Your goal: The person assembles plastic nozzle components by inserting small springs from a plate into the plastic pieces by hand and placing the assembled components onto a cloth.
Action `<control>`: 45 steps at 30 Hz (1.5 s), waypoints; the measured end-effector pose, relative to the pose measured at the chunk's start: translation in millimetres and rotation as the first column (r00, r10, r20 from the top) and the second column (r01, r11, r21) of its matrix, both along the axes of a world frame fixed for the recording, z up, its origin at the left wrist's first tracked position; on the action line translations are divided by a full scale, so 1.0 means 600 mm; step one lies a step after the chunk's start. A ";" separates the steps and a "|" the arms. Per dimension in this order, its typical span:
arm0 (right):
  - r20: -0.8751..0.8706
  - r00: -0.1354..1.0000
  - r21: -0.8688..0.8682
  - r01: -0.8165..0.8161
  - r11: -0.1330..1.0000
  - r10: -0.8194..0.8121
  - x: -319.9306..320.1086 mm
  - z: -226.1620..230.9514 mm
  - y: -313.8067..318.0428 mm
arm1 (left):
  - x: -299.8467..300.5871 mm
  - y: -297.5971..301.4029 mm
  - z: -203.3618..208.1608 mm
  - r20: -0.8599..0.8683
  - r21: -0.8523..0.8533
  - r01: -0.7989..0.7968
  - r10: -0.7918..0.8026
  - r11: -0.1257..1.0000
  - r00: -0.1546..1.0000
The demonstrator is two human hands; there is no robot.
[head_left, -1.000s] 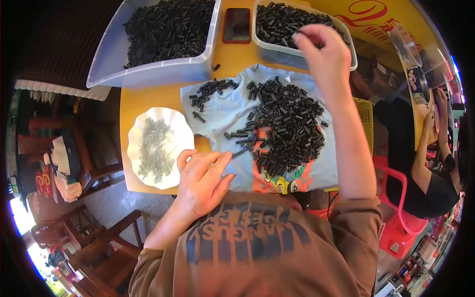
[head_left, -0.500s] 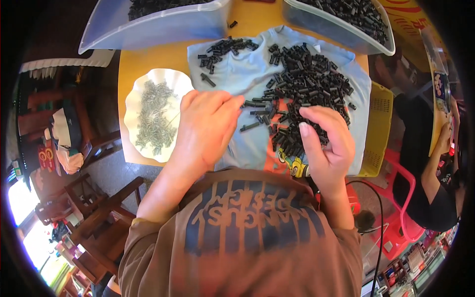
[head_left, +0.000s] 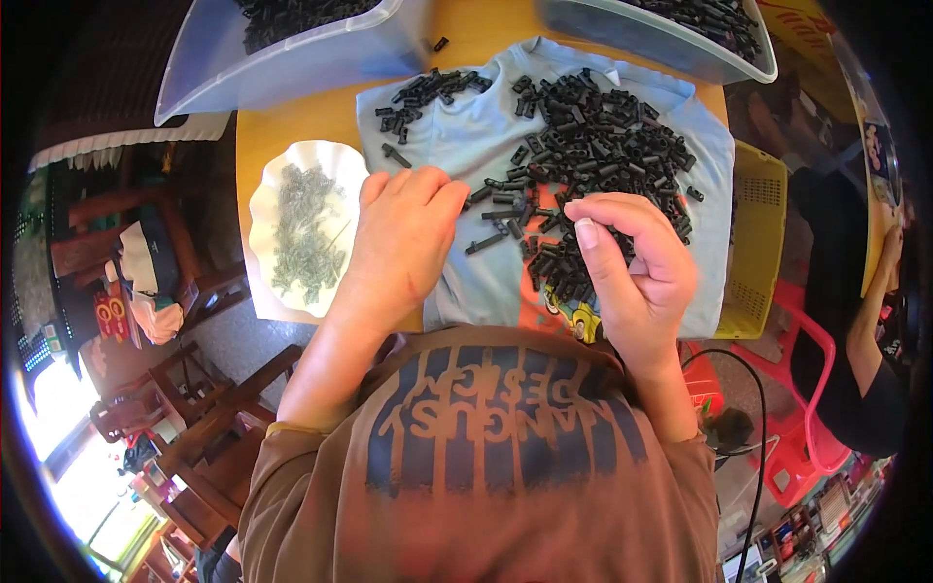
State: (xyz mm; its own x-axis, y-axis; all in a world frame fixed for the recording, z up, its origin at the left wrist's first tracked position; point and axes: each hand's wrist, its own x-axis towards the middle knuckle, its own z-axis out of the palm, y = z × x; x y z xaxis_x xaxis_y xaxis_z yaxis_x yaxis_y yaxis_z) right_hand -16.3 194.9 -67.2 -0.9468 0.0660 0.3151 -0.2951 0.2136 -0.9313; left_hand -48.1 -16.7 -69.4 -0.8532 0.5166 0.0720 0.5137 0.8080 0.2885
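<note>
A pile of small black tubular plastic pieces lies on a light blue T-shirt spread over the table. My left hand is closed between the pile and a white scalloped dish, its curled fingers turned toward the pile; what they hold, if anything, is hidden. Thin metal springs fill the dish. Over the pile's near edge, my right hand pinches thumb and forefinger together; anything between the tips is too small to make out. A few longer black pieces lie between the hands.
Two clear plastic bins, one at the far left and one at the far right, contain more black pieces. A yellow perforated crate stands at the table's right, by a red plastic stool. Another person sits at the right.
My right thumb and forefinger, apart before, have come together. My left hand stays closed and has shifted slightly. The whole view has tilted a little.
</note>
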 end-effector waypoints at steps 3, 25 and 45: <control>0.033 0.999 -0.022 -0.021 1.000 0.022 0.003 -0.004 -0.005 | -0.005 -0.007 -0.005 0.016 0.014 0.017 -0.017 1.000 1.000; 0.072 0.952 -0.097 -0.292 0.952 0.299 0.015 0.010 -0.067 | 0.056 -0.016 0.065 0.205 0.644 -0.129 -0.008 0.754 0.979; 0.190 0.903 -0.061 -0.381 0.922 0.386 0.025 0.000 -0.067 | -0.065 -0.079 0.014 -0.022 0.166 -0.128 0.134 0.978 0.991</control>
